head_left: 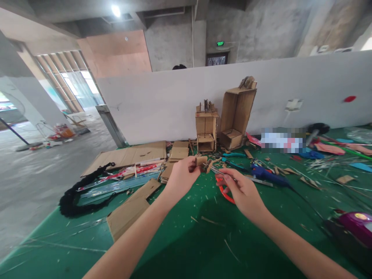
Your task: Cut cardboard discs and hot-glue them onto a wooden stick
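Over the green tabletop [186,236], our left hand [182,175] pinches a small cardboard piece [201,160], while our right hand [243,189] grips a slim silvery tool [216,171], its tip close to that piece.

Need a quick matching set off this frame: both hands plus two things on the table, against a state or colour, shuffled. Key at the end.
Things
1. Left hand
2. Right hand
3. Fuzzy strip
4. Corded tool

States or colours
A. Holds a slim metal tool
B. Blue body
C. Pinches a small cardboard piece
D. Black, lying in a curve

Pairs: 1-C, 2-A, 3-D, 4-B
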`<state>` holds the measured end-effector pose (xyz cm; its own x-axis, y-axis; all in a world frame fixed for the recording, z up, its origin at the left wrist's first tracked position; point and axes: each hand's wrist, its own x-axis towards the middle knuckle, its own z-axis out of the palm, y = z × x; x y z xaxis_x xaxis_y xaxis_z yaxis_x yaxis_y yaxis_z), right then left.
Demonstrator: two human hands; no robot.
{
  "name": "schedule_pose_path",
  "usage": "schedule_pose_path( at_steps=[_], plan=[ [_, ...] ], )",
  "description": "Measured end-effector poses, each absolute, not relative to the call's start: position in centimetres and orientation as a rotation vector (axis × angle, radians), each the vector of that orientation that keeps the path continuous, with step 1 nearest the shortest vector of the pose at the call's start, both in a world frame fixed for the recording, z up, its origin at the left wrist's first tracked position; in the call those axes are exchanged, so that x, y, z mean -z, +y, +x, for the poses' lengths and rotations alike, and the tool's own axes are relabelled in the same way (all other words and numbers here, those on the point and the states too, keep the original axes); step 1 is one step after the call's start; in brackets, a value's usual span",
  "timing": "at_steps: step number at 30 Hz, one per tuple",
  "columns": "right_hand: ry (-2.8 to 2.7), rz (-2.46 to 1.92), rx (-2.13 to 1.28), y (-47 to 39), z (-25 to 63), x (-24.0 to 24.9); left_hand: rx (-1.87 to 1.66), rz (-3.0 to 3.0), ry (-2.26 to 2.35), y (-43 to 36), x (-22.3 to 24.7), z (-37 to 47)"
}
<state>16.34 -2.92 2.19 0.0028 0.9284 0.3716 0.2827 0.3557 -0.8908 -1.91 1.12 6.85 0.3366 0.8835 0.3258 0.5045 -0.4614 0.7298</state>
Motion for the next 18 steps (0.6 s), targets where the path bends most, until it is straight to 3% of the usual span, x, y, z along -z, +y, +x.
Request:
schedule_pose_path(
  at_steps=[18],
  plan=[
    [-1.405, -1.175, -0.859, -3.1, 15.9, -1.4, -1.156, 2.120, 1.343, -0.1, -5.5, -0.5]
  ],
)
